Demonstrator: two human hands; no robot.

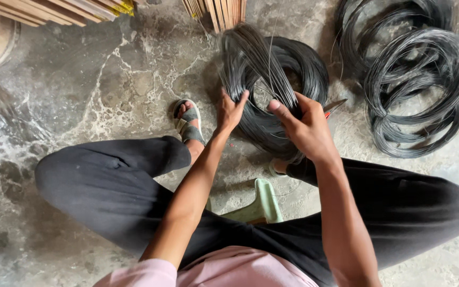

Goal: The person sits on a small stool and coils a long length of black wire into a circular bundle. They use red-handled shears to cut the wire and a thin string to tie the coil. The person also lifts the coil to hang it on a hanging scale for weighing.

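Note:
A coil of dark steel wire [288,69] lies on the concrete floor between my feet. A bundle of cut wire strands [256,58] rises out of it toward the top. My left hand [230,110] grips the lower left side of the bundle. My right hand [305,125] is closed around the strands on the right and also holds a tool with a red handle [334,107], whose metal tip sticks out to the right. I sit low, on a pale green stool [264,204], knees spread.
A second, larger wire coil [421,79] lies at the right. Wooden slats [54,10] are stacked at the top left, and more sticks [216,10] at the top centre. My sandalled left foot [188,122] rests beside the coil.

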